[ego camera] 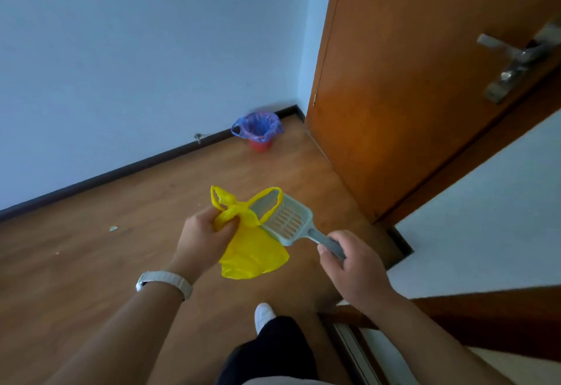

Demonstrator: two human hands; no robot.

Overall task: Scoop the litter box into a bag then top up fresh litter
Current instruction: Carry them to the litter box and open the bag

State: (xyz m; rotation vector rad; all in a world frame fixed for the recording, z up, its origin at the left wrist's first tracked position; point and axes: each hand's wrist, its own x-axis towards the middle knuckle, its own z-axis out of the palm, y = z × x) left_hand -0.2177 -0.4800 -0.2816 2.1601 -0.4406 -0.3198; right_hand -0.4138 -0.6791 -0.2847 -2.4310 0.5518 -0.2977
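The thin yellow plastic carrier bag [252, 257] hangs in front of the person at about waist height, above the floor. Its neck looks twisted or knotted just below the two handle loops, and the left hand [206, 232] is clenched round that neck. What is inside I can't make out, though the bag sags a little at the bottom.

Just beside it, overlapping one loop, is the pale grey-blue slotted plastic litter scoop [288, 220]. The right hand [352, 266] is wrapped round its handle, and the scoop head looks bare. The two hands are near each other but not touching.

Since the bag appears closed, I'd say the scooping part is done. The bag has yet to be put down or binned, and the fresh litter has yet to go in. Neither a litter box nor a litter supply is anywhere in view.

A pale strap [164, 283] circles the left wrist, and a white shoe [264, 314] steps forward on the brown wood-look floor [91, 278]. Well ahead, in the corner, a small red bucket [260, 145] lined with a blue-violet plastic bag [256, 126] stands against the pale wall [121, 50]. It sits close to the open orange-brown wooden door [409, 81] with its metal lever handle [516, 59]. It seems the likely place for the bag.
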